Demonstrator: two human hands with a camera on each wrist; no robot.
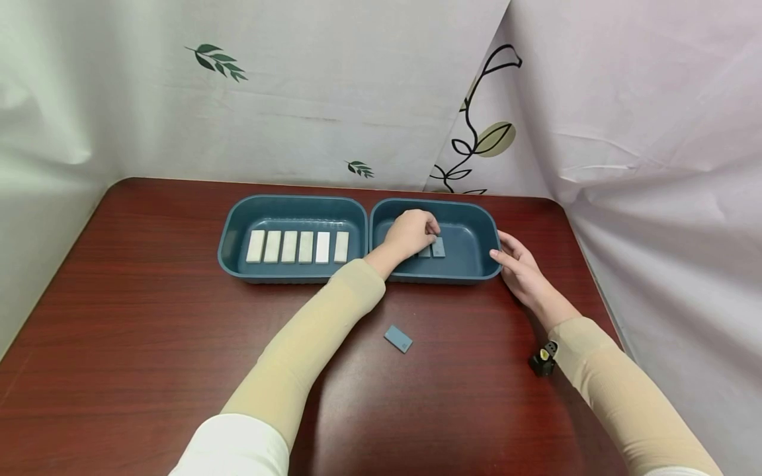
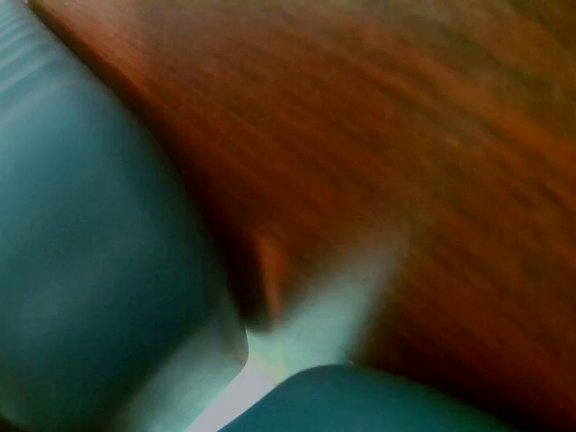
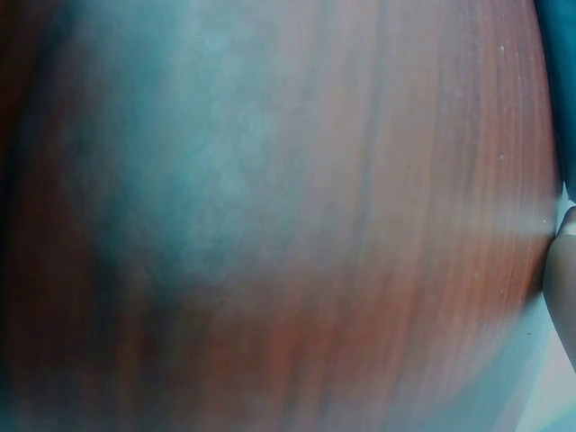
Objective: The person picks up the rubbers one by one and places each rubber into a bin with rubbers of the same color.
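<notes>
Two dark blue-green bins stand side by side. My left hand (image 1: 411,233) reaches into the right bin (image 1: 470,272), its bent fingers and thumb pinching the far end of a small blue-grey tile (image 1: 438,248). Another blue-grey tile (image 1: 424,253) lies just left of it, partly covered by the hand. At that bin's right end, my right hand (image 1: 520,268) grips the rim, thumb over the edge and fingers outside. In the right wrist view only a fingertip (image 3: 562,270) shows beside the bin wall. One more blue-grey tile (image 1: 398,338) lies slanted on the table.
Inside the left bin (image 1: 292,201), several white tiles (image 1: 288,246) form a row. The reddish-brown table (image 1: 149,330) meets hanging white curtains (image 1: 297,99) behind and at the sides. A small black device (image 1: 543,360) sits at the right wrist.
</notes>
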